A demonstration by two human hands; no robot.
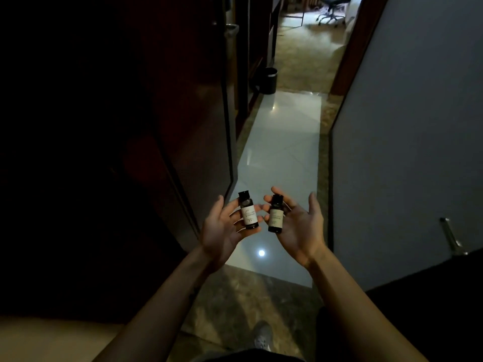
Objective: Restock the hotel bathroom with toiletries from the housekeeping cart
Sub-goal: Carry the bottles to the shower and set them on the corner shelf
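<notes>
Two small dark-capped bottles are lying in upturned hands above the glossy hallway floor (282, 152). The left hand (226, 227) is cradling the left bottle (248, 215) across loosely bent fingers, and the right hand (296, 227) is cradling the right bottle (276, 216) likewise, both thumbs standing clear. They are looking light, rigid and smooth, so probably risking a slip unless thumbs are closing round the labelled middles.

Glossy pale tiled floor (282, 152), brown stone border; black bin (269, 81) standing at left edge, office chair (332, 11) far back, shoe (262, 335) nearest.
</notes>
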